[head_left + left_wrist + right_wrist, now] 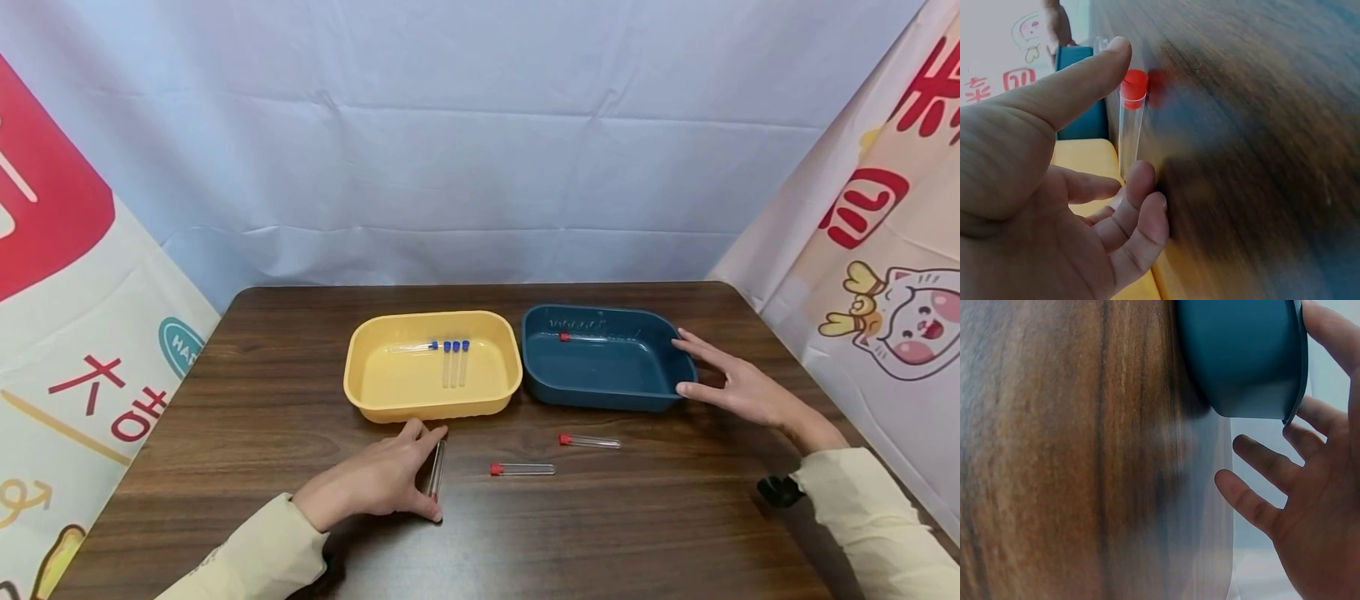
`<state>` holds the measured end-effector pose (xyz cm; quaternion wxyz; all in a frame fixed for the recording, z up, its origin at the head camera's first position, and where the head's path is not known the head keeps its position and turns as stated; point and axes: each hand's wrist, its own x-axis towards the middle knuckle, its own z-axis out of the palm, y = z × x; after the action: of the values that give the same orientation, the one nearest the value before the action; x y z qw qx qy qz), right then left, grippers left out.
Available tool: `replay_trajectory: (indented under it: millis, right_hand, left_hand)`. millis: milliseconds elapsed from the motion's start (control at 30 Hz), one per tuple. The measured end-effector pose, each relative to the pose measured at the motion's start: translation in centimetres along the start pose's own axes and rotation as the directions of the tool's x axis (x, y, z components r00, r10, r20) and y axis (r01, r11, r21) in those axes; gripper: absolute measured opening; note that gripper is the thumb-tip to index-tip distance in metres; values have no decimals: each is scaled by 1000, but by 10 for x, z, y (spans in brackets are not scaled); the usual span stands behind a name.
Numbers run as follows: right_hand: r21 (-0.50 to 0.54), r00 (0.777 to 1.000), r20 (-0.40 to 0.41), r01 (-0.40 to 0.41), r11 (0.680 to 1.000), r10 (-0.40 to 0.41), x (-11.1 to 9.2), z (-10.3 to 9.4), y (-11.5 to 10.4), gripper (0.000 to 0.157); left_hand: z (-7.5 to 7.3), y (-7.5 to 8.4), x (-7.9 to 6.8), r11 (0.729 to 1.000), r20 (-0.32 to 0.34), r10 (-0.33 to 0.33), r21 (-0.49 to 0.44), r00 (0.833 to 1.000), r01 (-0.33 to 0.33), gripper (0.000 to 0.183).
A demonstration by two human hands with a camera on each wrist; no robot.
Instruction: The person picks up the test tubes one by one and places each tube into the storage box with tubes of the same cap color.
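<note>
In the head view my left hand (382, 475) spans a clear test tube (437, 471) lying just in front of the yellow tray (360, 398). Its thumb is by the red cap (1135, 87), while the fingertips are at the tube's far end; the index finger is partly hidden in the left wrist view. My right hand (738, 389) rests on the right end of the dark blue tray (600, 397). Thumb and index finger touch its rim, and the other fingers (1266, 462) spread loosely beside the wall.
Two red-capped tubes (522, 469) (590, 441) lie on the wooden table (600, 533). Several blue-capped tubes (454, 367) are in the yellow tray, and one red-capped tube (583, 338) is in the blue tray. A white curtain (480, 183) hangs behind the table.
</note>
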<state>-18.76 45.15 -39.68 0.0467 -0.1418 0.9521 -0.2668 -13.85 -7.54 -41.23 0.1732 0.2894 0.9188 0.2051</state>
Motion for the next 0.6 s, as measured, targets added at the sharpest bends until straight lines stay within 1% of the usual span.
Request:
replay_trajectory:
  millis: [233,600]
  right_hand:
    - [-2,1000,-2,4,1000,-4,0,0,1,80]
    - [-1,1000,-2,5,1000,-5,1,1,4,80]
  left_hand:
    - [0,0,0,1000,7,16,-8,1000,-16,103]
    - [2,-1,1,1000,-14,25,19,1000,-25,100]
